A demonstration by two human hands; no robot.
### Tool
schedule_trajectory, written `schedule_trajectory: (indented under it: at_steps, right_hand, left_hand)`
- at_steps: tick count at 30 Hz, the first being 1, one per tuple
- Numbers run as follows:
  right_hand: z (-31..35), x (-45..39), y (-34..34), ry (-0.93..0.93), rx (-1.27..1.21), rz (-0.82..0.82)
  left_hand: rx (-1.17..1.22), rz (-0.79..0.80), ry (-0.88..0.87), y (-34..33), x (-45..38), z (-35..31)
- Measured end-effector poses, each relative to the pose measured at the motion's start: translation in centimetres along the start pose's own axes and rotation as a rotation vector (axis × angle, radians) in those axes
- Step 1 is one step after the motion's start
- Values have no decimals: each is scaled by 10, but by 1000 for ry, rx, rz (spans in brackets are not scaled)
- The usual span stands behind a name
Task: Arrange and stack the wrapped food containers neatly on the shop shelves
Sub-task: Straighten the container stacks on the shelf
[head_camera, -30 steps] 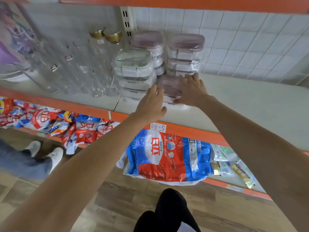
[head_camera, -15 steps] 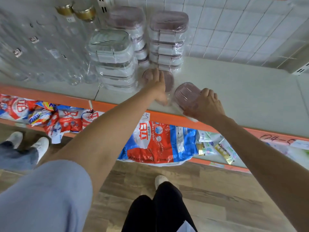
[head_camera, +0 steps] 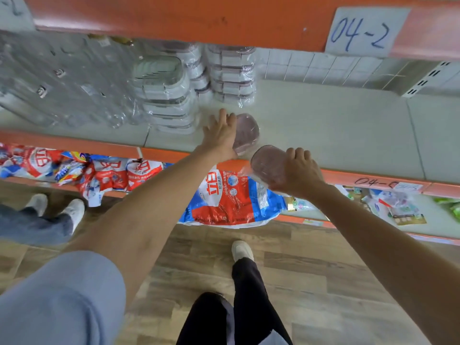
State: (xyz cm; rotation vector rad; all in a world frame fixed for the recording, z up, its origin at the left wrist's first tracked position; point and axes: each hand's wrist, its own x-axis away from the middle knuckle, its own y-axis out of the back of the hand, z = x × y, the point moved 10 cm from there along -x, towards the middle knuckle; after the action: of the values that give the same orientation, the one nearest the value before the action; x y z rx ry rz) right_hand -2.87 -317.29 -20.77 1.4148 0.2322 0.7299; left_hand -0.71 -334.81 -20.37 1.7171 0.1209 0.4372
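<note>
My right hand [head_camera: 300, 174] grips a wrapped pink-lidded container [head_camera: 267, 165], lifted off the front edge of the grey shelf [head_camera: 336, 135]. My left hand [head_camera: 220, 134] rests with straight fingers against a second pink-lidded container [head_camera: 247, 131] that lies on the shelf. Behind them stand three wrapped stacks: a clear-lidded stack [head_camera: 165, 94] at the left, a pink-lidded stack [head_camera: 232, 74] at the right, and another stack [head_camera: 196, 70] partly hidden between them.
Wrapped glass bottles [head_camera: 69, 78] fill the shelf's left part. An orange upper shelf beam [head_camera: 174, 21] hangs overhead. Detergent bags [head_camera: 231, 197] lie on the lower shelf. Another person's legs and white shoes [head_camera: 44, 212] stand at the left on the wooden floor.
My right hand has pulled its container further off the shelf edge towards me. My left hand stays on the other container. The camera has tilted up, showing the upper beam.
</note>
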Motion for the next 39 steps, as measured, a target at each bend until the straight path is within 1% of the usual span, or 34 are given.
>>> schedule_trajectory:
  at_steps: [6,10,12,15,17,22,25,28,30,35,39]
  right_hand:
    - [40,54,17,159,139,110]
    - [76,94,40,337,155,171]
    - [90,109,60,412,186,164]
    - [105,123,102,475,243,94]
    - [112,128,134,499,279,36]
    - [119,132,225,512,363,-199]
    - [121,125,278,491,312,-323]
    - [118,108,320,460,229,-409]
    - [115,92,338,432,214,-435]
    - [100,46,367,360,151,-429]
    - [87,12,414,334,144,-481]
  left_hand:
    - [-122,155,-52,25,70,12]
    - [-123,236,-86,67,119,26]
    - [-123,246,-109,95,138,28]
    - [-138,187,-140,142,158,28]
    - [-123,144,-126,172,169,30]
    - [-51,40,-116,246,185,33]
    - [-17,-104,-101,300,182,36]
    - [54,-238,-88,348,172,41]
    - [85,-285,-80,369,162,44]
    - [113,-365,-41,402,129,50]
    - [151,-407,-34,432,97,47]
